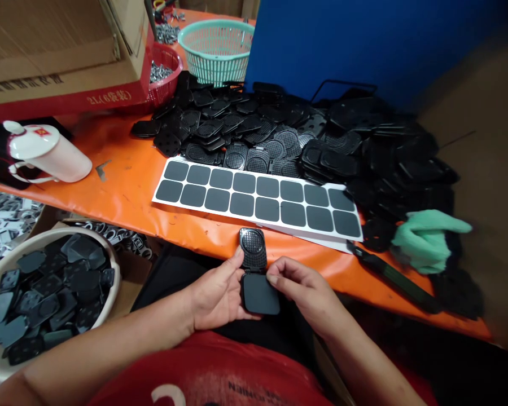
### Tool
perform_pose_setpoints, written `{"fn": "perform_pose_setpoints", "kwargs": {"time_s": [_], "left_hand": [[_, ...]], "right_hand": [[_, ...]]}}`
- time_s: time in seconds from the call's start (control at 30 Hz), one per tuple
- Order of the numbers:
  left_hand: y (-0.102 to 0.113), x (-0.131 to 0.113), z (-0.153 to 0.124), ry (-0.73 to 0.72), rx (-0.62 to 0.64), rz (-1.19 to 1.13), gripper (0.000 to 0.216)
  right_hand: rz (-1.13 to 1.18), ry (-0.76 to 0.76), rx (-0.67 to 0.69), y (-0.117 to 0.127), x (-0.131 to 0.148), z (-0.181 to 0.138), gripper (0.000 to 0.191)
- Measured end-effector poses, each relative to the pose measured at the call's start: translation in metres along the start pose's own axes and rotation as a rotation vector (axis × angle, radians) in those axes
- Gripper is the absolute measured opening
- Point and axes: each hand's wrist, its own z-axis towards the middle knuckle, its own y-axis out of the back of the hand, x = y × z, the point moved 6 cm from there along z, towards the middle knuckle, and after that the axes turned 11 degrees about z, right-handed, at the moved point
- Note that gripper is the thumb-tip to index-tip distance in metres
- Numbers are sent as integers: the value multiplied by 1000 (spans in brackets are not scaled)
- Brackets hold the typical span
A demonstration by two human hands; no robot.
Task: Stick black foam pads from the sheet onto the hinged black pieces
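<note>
My left hand (pixel 220 292) is closed around a black hinged plastic piece (pixel 254 254), its thumb along the left edge. The upper leaf has a ribbed oval pattern. Over the lower part lies a smooth dark square pad (pixel 260 294). My right hand (pixel 300 282) pinches at the pad's upper right corner, thumb and forefinger together. Just beyond the hands, a white sheet of dark square stickers (pixel 254 194) lies along the table edge.
Black plastic pieces (pixel 237 124) are heaped behind the sheet. A utility knife (pixel 393 276) and green cloth (pixel 432 239) lie right. At left are a white lidded mug (pixel 51 149), a cardboard box (pixel 59 51) and a tub (pixel 114 282) of black pieces. A green basket (pixel 215 51) stands behind.
</note>
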Motion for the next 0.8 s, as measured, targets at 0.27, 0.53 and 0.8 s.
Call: {"fn": "perform_pose_setpoints", "kwargs": {"time_s": [0.27, 0.53, 0.8], "left_hand": [[1, -1, 0, 1, -3, 3, 68], [2, 0, 0, 13, -20, 6, 69], [3, 1, 1, 9, -4, 20, 71]], "right_hand": [[16, -2, 7, 0, 0, 1, 26], [-9, -10, 3, -1, 0, 1, 27], [-37, 9, 5, -2, 0, 1, 27]]}}
